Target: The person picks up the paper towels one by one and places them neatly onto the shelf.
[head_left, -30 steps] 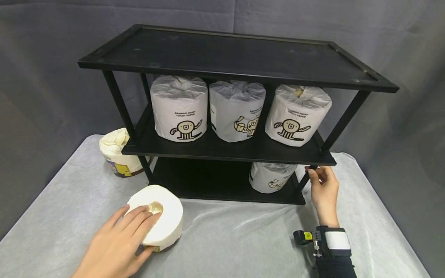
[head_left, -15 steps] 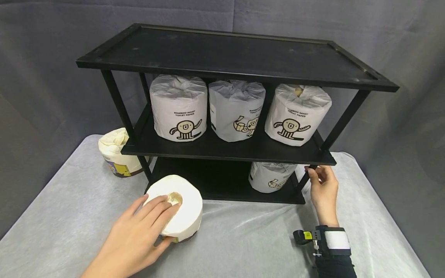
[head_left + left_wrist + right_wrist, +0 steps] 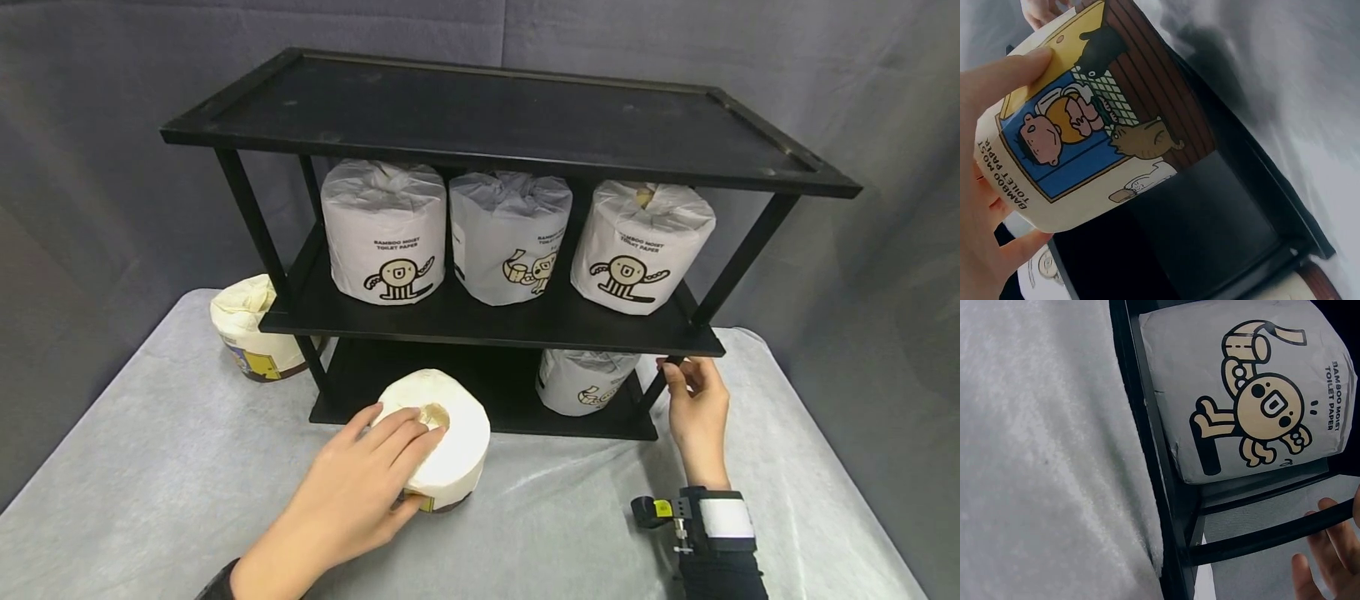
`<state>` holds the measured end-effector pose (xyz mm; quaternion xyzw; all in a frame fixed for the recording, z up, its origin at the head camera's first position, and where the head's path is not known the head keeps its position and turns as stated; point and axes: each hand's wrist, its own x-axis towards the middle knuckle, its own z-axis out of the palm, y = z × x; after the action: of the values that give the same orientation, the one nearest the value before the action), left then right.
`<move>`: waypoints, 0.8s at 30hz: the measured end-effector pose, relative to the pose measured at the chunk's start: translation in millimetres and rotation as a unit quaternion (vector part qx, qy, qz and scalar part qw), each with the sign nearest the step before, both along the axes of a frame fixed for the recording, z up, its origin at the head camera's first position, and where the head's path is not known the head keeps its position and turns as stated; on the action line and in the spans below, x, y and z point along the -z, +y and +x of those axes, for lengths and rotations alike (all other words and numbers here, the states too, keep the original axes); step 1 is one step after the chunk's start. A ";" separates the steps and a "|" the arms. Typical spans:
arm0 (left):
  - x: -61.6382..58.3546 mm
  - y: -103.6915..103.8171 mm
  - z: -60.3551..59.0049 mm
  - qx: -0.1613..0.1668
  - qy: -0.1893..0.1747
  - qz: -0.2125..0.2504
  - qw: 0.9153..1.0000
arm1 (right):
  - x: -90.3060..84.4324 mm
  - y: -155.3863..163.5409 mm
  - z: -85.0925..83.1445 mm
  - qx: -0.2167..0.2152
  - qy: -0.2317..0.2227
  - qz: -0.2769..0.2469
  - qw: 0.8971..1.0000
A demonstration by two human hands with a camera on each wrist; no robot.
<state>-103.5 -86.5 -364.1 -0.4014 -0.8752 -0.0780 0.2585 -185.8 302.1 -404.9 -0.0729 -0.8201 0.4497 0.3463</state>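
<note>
- Far left on the grey cloth-covered table (image 3: 150,467), a cream wrapped toilet roll with a yellow and brown printed band (image 3: 251,329) stands just outside the left legs of the black three-tier metal shelf rack (image 3: 487,325) — well clear of your hands.
- Your left hand (image 3: 352,492) grips a second cream wrapped toilet roll with a cartoon print (image 3: 438,437): fingers lie over its top by the core hole, thumb curls under the near side. It is tilted, core axis leaning up and towards you, right at the front lip of the bottom shelf (image 3: 495,392).
- The bottom shelf lies straight ahead of that roll; its left and middle are bare, and the middle shelf edge (image 3: 487,333) hangs low overhead.
- Right of the gap, one grey-white wrapped roll with a cartoon figure (image 3: 581,383) already stands on the bottom shelf.
- Your right hand (image 3: 697,412) pinches the rack's front right leg (image 3: 656,387), fingers curled on it — the farther hand.
</note>
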 end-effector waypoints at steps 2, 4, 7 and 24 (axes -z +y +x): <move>0.6 6.3 -3.4 0.002 -0.004 -0.004 1.000 | -0.2 0.0 -0.1 -0.003 0.005 -0.001 1.000; 0.8 12.0 -6.8 0.005 -0.007 -0.009 1.000 | -0.1 0.2 0.0 -0.008 0.010 -0.001 1.000; 0.9 19.5 -11.9 0.013 -0.004 -0.009 1.000 | 0.3 0.8 -0.2 -0.014 0.017 -0.003 1.000; 9.6 51.2 -41.6 0.005 0.009 -0.005 1.000 | 3.9 4.1 -2.9 -0.007 0.017 0.008 1.000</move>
<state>-145.1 -35.2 -373.7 -0.4075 -0.8714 -0.0716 0.2637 -188.7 306.2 -408.8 -0.0567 -0.8182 0.4465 0.3577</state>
